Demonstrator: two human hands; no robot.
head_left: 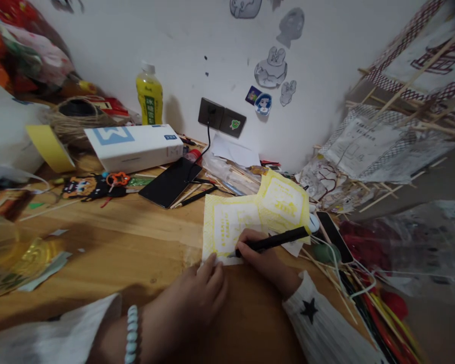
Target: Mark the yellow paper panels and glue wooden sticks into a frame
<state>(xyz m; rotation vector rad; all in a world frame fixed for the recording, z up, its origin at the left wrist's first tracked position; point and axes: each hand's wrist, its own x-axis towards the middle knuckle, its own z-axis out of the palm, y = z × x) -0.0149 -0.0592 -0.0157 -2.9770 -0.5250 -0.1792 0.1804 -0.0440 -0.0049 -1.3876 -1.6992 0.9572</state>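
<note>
A black marker pen (275, 239) is gripped in my right hand (263, 257), its tip low by the bottom edge of a paper sheet (222, 227) with yellow patterned border and yellow print. The pen slants up to the right. My left hand (200, 290), a pale-blue bead bracelet (131, 333) at its wrist, has its curled fingers on the sheet's lower left edge; the thumb is hidden. A second yellow-bordered sheet (284, 199) adjoins the first at its upper right. Both lie on the wooden table (136, 237).
Behind the sheets are a black tablet-like slab (170, 182), a white box (134, 146) and a yellow drink bottle (149, 96). Yellow tape (50, 148) and twine (79, 119) stand left. At right lie a phone (334, 236), thin sticks and stick-framed printed sheets (367, 141).
</note>
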